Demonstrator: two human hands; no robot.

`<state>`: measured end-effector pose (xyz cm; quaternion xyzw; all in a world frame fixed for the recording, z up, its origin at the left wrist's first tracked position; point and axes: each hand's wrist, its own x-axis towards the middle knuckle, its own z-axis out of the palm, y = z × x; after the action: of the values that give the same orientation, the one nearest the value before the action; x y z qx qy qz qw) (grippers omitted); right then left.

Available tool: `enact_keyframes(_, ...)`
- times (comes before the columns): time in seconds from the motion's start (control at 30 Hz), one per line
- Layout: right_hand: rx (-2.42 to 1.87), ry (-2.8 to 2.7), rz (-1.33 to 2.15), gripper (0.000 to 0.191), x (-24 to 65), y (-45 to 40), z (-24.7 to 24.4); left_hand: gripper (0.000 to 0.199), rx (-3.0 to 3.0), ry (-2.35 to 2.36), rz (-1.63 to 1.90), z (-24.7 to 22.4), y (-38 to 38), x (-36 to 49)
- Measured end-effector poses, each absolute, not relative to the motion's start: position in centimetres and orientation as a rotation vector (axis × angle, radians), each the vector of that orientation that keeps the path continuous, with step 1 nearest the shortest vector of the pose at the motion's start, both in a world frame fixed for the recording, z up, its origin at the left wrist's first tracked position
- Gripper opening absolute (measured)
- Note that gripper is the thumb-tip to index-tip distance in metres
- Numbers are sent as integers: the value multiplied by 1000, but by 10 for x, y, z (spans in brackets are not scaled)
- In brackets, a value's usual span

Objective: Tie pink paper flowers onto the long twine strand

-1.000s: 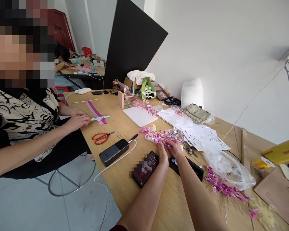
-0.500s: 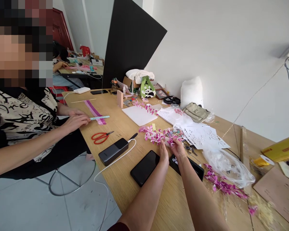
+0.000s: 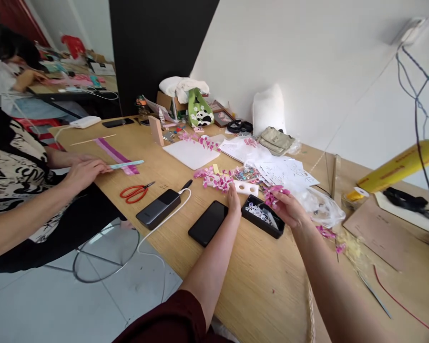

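Pink flowers (image 3: 214, 180) lie on a white strip with round holes (image 3: 248, 187). Beside them, my left hand (image 3: 234, 200) rests at the strip, its fingers close together; what they hold, if anything, is hidden. My right hand (image 3: 289, 206) pinches a bunch of pink petals (image 3: 272, 194) above the right end of a black box (image 3: 264, 230). Small white and dark pieces lie in the box. A black phone (image 3: 208, 223) is left of my left forearm. More pink flowers (image 3: 327, 232) lie to the right, partly behind my right arm.
At the left, a person's hands (image 3: 87, 170) hold a light blue tool by a purple ribbon (image 3: 116, 155). Red-handled scissors (image 3: 134, 192), a power bank (image 3: 158, 208) with a white cable, a plastic bag (image 3: 321, 205) and papers (image 3: 286, 170) are on the table (image 3: 250, 271).
My right hand has moved right, away from my left, with pink petals in its fingers. The white strip and the box's contents now show. The view has turned right.
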<state>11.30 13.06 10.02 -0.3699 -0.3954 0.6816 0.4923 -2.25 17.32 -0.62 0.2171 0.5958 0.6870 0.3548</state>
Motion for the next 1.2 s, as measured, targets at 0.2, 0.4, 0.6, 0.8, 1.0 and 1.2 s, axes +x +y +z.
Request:
enact_keyframes(0.2, -1126, -866, 1671, 19, 151, 47, 75, 49, 599, 1265, 1693, -1, 167, -27)
enact_keyframes(0.4, -1199, -844, 1711, 19, 152, 13, 53, 46, 641, 1250, 1675, 13, 151, -19)
enact_keyframes(0.6, -1204, -787, 1768, 17, 153, 2, 39, 41, 919, 1094, 1674, 37, 115, -10)
enact_keyframes(0.8, -1251, -717, 1749, 20, 153, -8, 40, 28, 1219, 1006, 1258, 42, 83, -8)
enact_keyframes(1.0, -1373, -792, 1658, 28, 158, -14, 45, 25, 1253, 1018, 1179, 37, 78, -11)
enact_keyframes(1.2, -1478, -1011, 1532, 42, 152, -21, 43, 20, 1210, 1075, 1237, 25, 85, -10)
